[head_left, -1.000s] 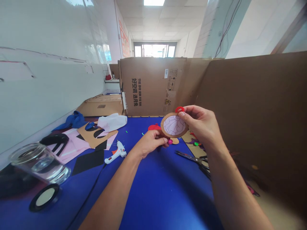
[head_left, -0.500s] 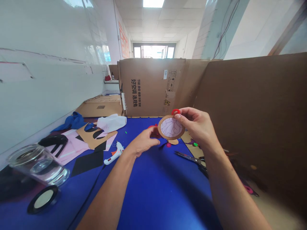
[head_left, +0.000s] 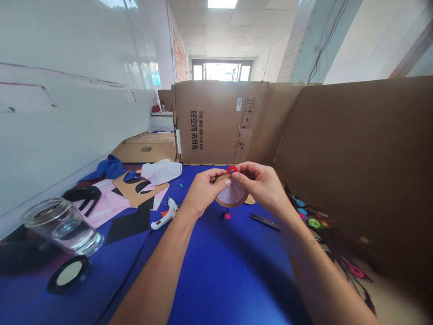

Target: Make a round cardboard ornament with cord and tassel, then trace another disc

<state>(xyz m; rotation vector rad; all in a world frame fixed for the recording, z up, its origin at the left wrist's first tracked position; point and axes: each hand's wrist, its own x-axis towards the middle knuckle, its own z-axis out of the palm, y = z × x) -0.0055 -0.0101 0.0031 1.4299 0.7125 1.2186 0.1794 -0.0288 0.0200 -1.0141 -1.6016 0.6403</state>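
A round cardboard disc [head_left: 233, 197] with a white, purple-lined centre is held up over the blue table. At its top edge sits a small red ring [head_left: 232, 169]. My left hand [head_left: 204, 192] pinches the disc's upper left rim, fingertips close to the ring. From the other side, my right hand [head_left: 263, 184] pinches the ring against the rim with thumb and forefinger. Beneath the disc lies a pink ball [head_left: 228, 216] with a dark cord. Scissors [head_left: 265, 221] rest by my right wrist, partly covered by it.
A white glue gun [head_left: 165, 214] with a cable lies left of my left forearm. Further left are a glass jar of water [head_left: 72, 232], a black-rimmed lid [head_left: 68, 274], black sheet [head_left: 128, 225] and cut cardboard [head_left: 140, 194]. Cardboard walls [head_left: 216, 126] stand behind and right; colourful rings [head_left: 314, 223] lie right.
My left hand has come up and closed on the disc's rim. My right hand has moved left and slightly down with the disc and red ring. The view has shifted slightly.
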